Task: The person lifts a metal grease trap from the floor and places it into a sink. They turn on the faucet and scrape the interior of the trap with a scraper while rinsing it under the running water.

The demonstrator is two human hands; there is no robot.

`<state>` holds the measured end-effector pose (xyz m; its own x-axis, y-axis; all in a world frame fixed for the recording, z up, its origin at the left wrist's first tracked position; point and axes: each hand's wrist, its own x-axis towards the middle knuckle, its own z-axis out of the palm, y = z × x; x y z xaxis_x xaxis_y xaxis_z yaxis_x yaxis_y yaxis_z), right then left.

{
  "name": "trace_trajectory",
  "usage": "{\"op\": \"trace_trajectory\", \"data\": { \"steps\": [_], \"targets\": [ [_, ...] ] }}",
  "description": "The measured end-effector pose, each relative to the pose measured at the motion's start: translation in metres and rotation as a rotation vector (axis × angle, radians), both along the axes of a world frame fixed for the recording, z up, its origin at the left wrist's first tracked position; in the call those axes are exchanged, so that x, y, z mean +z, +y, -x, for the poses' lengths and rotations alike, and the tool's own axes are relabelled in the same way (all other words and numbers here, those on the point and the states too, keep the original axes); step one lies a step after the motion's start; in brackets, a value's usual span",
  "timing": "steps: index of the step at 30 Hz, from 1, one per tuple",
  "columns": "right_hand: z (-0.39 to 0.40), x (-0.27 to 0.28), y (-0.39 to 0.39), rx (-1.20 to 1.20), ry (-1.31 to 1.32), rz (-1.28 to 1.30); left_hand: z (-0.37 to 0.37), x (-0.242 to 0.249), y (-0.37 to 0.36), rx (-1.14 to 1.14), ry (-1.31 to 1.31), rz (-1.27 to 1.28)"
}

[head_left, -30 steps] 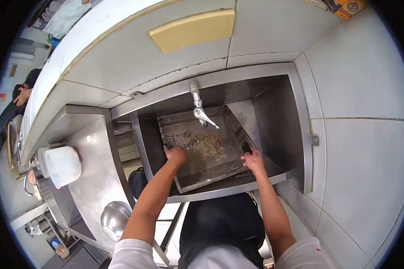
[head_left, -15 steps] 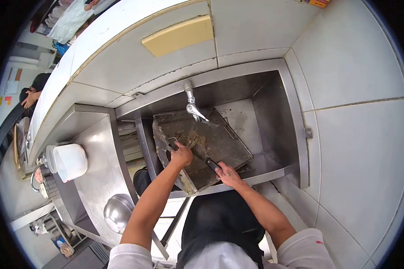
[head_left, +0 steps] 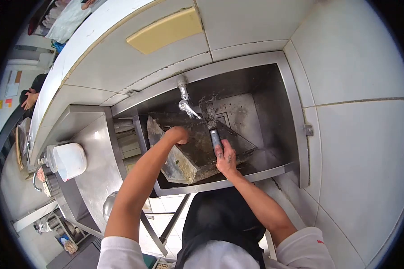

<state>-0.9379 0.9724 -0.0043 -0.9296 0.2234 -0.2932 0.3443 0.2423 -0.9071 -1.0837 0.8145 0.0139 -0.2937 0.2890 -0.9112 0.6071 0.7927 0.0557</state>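
Observation:
A dirty, grease-stained metal box (head_left: 179,166) stands tilted in the steel sink. My left hand (head_left: 178,134) is closed at its left side, by a wire handle; the fingertips are hidden. In my right hand (head_left: 227,160) is a scraper (head_left: 216,138) with a dark handle, pointing away from me. The scraper's wide blade lies just right of the tap (head_left: 187,106), covered in wet, crumbly debris (head_left: 209,112). A second wire handle (head_left: 224,119) shows on the box's far right side.
The sink (head_left: 280,116) has high steel walls, with brown bits on its floor. On the left, a steel counter (head_left: 94,157) bears a white plastic container (head_left: 69,160) and a metal bowl (head_left: 108,204). Another person's hands (head_left: 30,99) show at far left.
The scraper has swung up and away from me, from inside the box to beside the tap. The brown heap in the box is largely gone. The box tilts more, and my left hand has risen.

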Motion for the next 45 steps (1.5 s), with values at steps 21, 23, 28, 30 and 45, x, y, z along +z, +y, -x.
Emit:
{"op": "trace_trajectory", "data": {
  "steps": [21, 23, 28, 30, 45],
  "targets": [
    [0.05, 0.039, -0.002, -0.041, -0.014, -0.229, 0.005, -0.038, -0.027, -0.242, -0.029, -0.326],
    [0.055, 0.053, -0.001, -0.041, -0.039, -0.186, 0.006, -0.025, -0.025, -0.232, -0.037, -0.392],
    [0.068, 0.053, 0.0, -0.058, -0.075, -0.158, 0.031, -0.023, -0.015, -0.359, -0.187, -0.272],
    [0.072, 0.028, 0.002, -0.101, -0.082, -0.17, 0.038, -0.02, -0.008, -0.181, -0.15, -0.221],
    [0.103, 0.011, 0.0, -0.208, -0.2, -0.195, -0.029, 0.096, 0.005, 0.473, 0.589, -0.848]
  ]
}}
